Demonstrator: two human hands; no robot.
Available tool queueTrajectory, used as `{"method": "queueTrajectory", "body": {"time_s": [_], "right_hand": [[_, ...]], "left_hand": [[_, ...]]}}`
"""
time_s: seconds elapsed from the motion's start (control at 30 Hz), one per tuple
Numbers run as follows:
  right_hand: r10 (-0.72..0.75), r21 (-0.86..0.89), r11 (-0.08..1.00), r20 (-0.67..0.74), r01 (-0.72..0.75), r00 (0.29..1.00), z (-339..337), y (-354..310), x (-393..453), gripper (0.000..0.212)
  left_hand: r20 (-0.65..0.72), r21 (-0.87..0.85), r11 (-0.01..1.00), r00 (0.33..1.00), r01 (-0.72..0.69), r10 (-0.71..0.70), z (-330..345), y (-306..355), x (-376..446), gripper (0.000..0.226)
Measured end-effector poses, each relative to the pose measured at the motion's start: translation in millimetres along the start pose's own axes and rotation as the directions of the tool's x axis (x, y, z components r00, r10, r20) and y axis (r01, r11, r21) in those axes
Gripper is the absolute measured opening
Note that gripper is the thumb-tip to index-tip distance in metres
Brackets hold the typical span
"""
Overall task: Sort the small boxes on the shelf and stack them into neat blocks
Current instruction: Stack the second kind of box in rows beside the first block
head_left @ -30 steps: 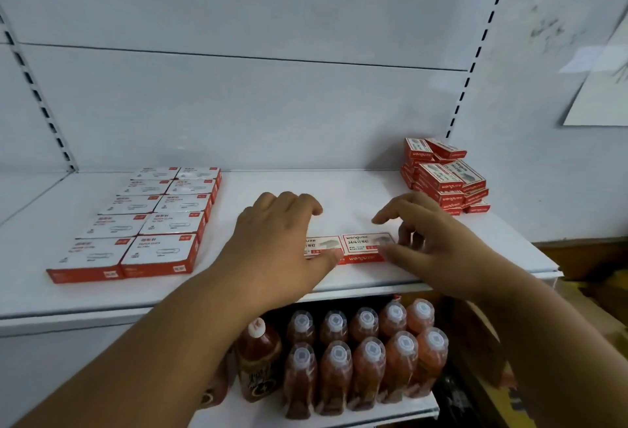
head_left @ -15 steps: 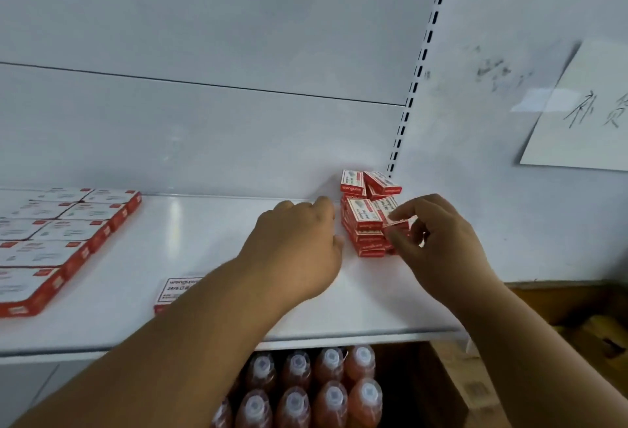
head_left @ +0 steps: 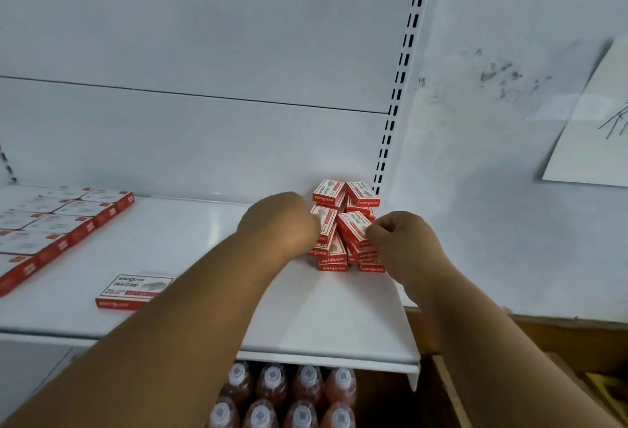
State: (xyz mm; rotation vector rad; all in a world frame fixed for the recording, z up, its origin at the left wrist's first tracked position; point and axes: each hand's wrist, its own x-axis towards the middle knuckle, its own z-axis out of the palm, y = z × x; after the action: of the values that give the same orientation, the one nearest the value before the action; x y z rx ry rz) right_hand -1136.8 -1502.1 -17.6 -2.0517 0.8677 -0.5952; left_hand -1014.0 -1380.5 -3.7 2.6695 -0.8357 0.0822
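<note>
**Both hands at the pile of small boxes**

A loose pile of small red boxes (head_left: 343, 227) is seen at the far right end of the white shelf (head_left: 190, 257). Its left side is touched by the left hand (head_left: 282, 223), its right side by the right hand (head_left: 402, 244); both sets of fingers are curled, what they pinch cannot be told. Left of the pile lies a single flat box (head_left: 134, 291).

Jumbled red-white boxes (head_left: 343, 227) on shelf (head_left: 190, 257)
</note>
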Motion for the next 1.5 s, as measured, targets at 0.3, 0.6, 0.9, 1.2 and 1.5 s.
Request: {"method": "queueTrajectory", "body": {"time_s": [0.3,0.6,0.9,1.2,1.5], "right_hand": [[0.108,0.405,0.912,-0.079,-0.067,0.991,-9.7,-12.5,-10.4,0.016],[-0.113,0.448,0.888,0.007,0.098,0.994,49.1,-64.9,-60.6,0.018],[-0.155,-0.26,0.942,0.216,0.21,0.964,125.2,-88.3,-67.5,0.019],[-0.32,-0.273,0.862,0.359,0.427,0.877,116.0,-76.2,-95.2,0.03],[-0.397,-0.203,0.858,0.32,0.471,0.861,119.9,-73.1,-97.8,0.016]], "left_hand": [[-0.102,-0.427,0.904,0.995,-0.028,-0.017,-17.4,-17.8,-15.1,0.02],[-0.169,-0.291,0.939,0.976,-0.182,0.137,-72.1,-127.8,-55.5,0.014],[0.191,-0.196,0.968,0.962,-0.158,0.196,-67.6,-219.1,-44.9,0.02],[0.066,-0.162,0.881,0.886,-0.444,0.459,-46.2,-226.4,-66.6,0.048],[-0.026,-0.106,0.823,0.829,-0.559,0.559,-33.8,-228.9,-73.9,0.05]]}}
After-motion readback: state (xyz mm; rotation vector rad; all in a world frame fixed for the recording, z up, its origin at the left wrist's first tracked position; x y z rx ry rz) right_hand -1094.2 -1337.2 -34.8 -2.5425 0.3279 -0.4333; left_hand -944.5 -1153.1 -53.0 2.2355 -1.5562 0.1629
